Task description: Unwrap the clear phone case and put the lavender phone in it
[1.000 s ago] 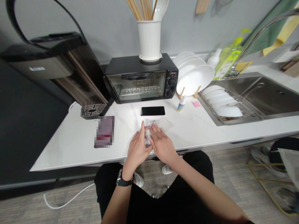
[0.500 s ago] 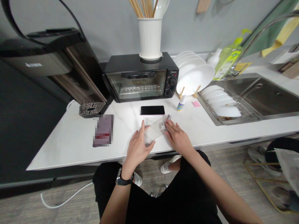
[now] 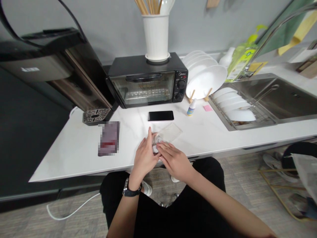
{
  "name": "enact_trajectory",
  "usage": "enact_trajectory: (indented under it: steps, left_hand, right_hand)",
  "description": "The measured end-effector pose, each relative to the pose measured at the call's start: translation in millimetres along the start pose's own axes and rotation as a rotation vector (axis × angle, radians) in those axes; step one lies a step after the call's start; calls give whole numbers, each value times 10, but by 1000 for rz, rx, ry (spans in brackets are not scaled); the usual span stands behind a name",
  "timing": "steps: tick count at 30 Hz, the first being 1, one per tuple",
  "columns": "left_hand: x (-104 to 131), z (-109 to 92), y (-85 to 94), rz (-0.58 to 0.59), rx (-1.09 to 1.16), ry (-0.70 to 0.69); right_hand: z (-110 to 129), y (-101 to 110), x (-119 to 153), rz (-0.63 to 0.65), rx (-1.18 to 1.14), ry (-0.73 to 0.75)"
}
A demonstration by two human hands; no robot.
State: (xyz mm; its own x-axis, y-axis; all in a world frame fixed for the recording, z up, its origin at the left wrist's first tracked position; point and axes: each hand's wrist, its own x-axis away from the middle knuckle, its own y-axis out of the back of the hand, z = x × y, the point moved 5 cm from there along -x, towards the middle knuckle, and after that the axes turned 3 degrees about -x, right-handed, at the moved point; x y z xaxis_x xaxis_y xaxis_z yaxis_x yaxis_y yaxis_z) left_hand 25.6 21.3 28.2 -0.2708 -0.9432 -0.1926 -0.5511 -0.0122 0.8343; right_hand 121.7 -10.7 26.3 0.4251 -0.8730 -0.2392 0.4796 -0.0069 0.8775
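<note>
A clear, flat phone case (image 3: 172,131) lies tilted on the white counter. My left hand (image 3: 146,153) holds its near left end, thumb and fingers around the edges. A crumpled greyish-white wipe (image 3: 158,139) sits on that same end. My right hand (image 3: 175,160) presses the wipe there, its fingertips almost meeting the left hand; its thumb side is partly hidden. Just beyond the case rests a phone (image 3: 160,115) with a dark screen. A small white spray bottle (image 3: 191,108) with a blue and yellow label stands to the right of the phone.
A pixelated dark pouch-like item (image 3: 109,138) lies at left, near a tall dispenser (image 3: 81,72). Behind the phone is a toaster oven (image 3: 148,86) bearing a utensil holder (image 3: 156,38). White plates (image 3: 206,81), a pink note (image 3: 207,108) and a sink (image 3: 292,96) are at right.
My right hand has slid left and toward me along the case, taking the wipe from the far right end to the end beside my left hand. The left hand stays nearly in place.
</note>
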Motion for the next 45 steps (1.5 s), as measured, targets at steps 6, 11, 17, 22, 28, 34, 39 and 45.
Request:
enact_trajectory:
  steps: [6,11,17,22,28,34,39,45]
  left_hand:
    - [-15,-47,17,-17,11,-8]
    - [-18,-40,18,-14,16,-11]
    - [0,9,0,6,-30,-10]
    - [10,-34,-2,36,-78,-39]
    - [-2,-62,6,37,-67,-23]
    - [-10,-39,2,39,-30,-5]
    - [2,-46,15,50,-32,-18]
    - [-1,-65,16,56,-61,-19]
  right_hand:
    - [-507,217,19,-116,64,-168]
    - [-435,91,-230,-143,58,-168]
    - [47,-68,-230,-85,-9,-64]
    - [19,9,-13,-33,-132,0]
    - [-540,217,56,-114,-90,-129]
    - [-486,97,-178,-198,-57,-144]
    - [-92,-30,-153,-142,-119,-61]
    - [-262,138,78,-120,-126,-50]
